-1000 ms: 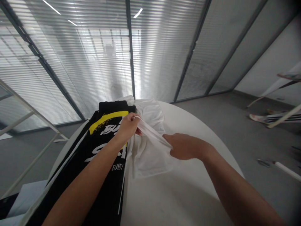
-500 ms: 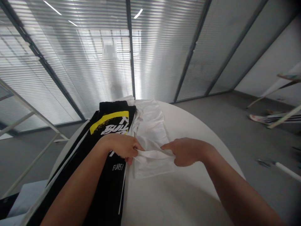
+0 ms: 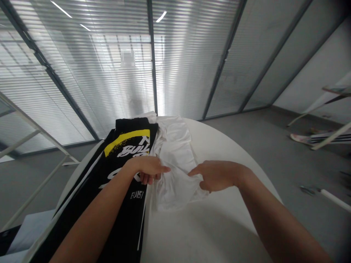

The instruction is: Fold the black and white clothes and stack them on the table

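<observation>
A white garment (image 3: pixel 175 160) lies rumpled on the round white table (image 3: pixel 219 233), stretching away from me. My left hand (image 3: pixel 148 170) is at its left edge, thumb pointing right and fingers curled under, pinching the fabric. My right hand (image 3: pixel 218 175) rests on its right edge, forefinger pointing left and the other fingers curled into the cloth. A black garment (image 3: pixel 123 175) with a yellow band and white lettering lies alongside on the left, under my left forearm.
The black garment hangs over the table's left edge. A white metal frame (image 3: pixel 33 131) stands at the left. Glass walls with blinds (image 3: pixel 192 54) are behind. Grey floor at the right holds white bars (image 3: pixel 329 137) and a small tool (image 3: pixel 308 189).
My left hand came down from above the black garment toward me with a fold of white fabric, then rose slightly. The taut fold between my hands now lies slack on the garment.
</observation>
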`<move>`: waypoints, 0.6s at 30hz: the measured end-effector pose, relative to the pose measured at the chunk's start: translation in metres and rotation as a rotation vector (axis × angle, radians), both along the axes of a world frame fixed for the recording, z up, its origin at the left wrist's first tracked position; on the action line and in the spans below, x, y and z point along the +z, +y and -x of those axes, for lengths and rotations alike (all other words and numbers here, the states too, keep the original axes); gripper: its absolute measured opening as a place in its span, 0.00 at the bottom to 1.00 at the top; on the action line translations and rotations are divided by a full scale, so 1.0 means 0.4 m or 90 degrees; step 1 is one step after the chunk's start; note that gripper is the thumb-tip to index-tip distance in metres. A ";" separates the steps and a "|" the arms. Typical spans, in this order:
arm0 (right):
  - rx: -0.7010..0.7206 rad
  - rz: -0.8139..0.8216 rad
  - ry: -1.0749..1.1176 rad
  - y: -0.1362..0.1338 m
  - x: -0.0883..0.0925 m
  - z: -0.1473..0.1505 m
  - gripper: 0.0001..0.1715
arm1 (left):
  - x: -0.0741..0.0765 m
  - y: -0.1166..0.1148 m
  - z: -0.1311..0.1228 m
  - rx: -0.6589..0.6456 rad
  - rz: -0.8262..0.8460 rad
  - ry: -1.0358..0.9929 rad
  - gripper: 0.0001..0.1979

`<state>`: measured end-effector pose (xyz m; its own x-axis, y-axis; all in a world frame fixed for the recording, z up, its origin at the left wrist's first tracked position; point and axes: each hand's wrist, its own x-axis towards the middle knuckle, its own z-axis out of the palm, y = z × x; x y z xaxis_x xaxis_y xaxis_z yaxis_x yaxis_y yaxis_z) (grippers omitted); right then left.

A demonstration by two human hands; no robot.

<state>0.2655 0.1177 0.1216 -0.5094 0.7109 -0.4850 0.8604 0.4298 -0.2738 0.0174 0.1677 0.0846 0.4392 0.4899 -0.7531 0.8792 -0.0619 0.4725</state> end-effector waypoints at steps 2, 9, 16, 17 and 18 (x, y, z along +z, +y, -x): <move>0.011 -0.008 0.012 0.002 0.003 0.004 0.28 | -0.010 0.002 0.001 0.003 -0.057 0.038 0.29; -0.015 0.127 -0.026 0.031 -0.019 0.027 0.35 | -0.036 -0.003 -0.020 -0.107 -0.052 0.008 0.16; 0.013 -0.124 -0.113 0.046 -0.076 0.043 0.20 | -0.019 -0.021 -0.037 -0.172 -0.037 0.041 0.09; 0.042 -0.110 -0.131 0.044 -0.078 0.049 0.18 | -0.014 -0.022 -0.035 -0.183 -0.023 0.044 0.10; 0.070 -0.082 -0.146 0.043 -0.078 0.054 0.16 | -0.009 -0.021 -0.033 -0.186 -0.009 0.048 0.11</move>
